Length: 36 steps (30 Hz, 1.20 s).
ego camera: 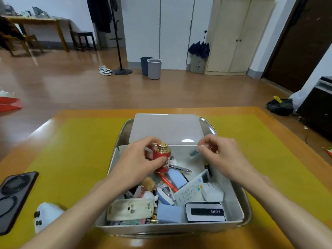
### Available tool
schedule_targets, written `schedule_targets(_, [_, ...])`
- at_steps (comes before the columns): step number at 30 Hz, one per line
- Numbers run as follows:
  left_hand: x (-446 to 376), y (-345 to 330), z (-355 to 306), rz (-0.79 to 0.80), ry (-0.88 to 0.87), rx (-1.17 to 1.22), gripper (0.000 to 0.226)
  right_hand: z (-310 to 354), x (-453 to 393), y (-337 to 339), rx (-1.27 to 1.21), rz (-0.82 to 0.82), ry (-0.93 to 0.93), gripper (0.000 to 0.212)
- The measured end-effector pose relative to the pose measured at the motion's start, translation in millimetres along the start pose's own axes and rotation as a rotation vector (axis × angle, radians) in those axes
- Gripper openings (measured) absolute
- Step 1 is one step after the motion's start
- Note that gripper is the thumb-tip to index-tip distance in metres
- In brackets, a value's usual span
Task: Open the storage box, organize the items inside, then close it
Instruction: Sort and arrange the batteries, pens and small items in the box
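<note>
2 bins (151, 68) far off, phone (13, 198) nr box (231, 203).

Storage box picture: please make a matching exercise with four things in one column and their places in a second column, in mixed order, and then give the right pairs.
Things
1. red bottle with gold cap
2. lid
3. black phone
4. box marked BENTE

Places
A. on the yellow mat, left of the storage box
B. held in the left hand above the storage box
C. inside the storage box, at its near right corner
D. lying beyond the storage box, at its far side

Pairs: 1-B, 2-D, 3-A, 4-C
</note>
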<state>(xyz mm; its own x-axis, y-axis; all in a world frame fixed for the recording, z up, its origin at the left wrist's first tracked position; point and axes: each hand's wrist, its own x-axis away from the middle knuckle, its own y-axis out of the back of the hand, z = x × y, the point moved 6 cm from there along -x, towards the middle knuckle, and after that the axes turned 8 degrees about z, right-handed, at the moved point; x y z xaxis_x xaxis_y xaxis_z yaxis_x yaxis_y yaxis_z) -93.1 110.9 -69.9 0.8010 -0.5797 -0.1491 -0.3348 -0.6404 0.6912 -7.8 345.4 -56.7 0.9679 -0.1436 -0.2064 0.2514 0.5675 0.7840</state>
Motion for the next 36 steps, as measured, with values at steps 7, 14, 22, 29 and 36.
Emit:
schedule_targets(7, [-2,-4,11,0.073,0.047,-0.083,0.038,2,-41,-61,0.528,0.169,-0.082,0.007])
schedule_targets(14, [-7,-7,12,0.123,0.067,-0.094,0.043,-3,-38,-70,0.56,0.206,-0.04,0.01])
schedule_targets(22, [-8,-14,14,0.147,0.077,-0.098,0.046,7,-32,-67,0.458,0.305,-0.013,0.015])
schedule_targets(29, [-7,-14,12,0.146,0.063,-0.117,0.047,0,-16,-41,0.41,0.375,-0.002,0.022])
schedule_targets(36, [-6,-19,8,0.148,0.006,-0.161,0.06,-11,16,-60,0.562,0.67,0.001,0.025])
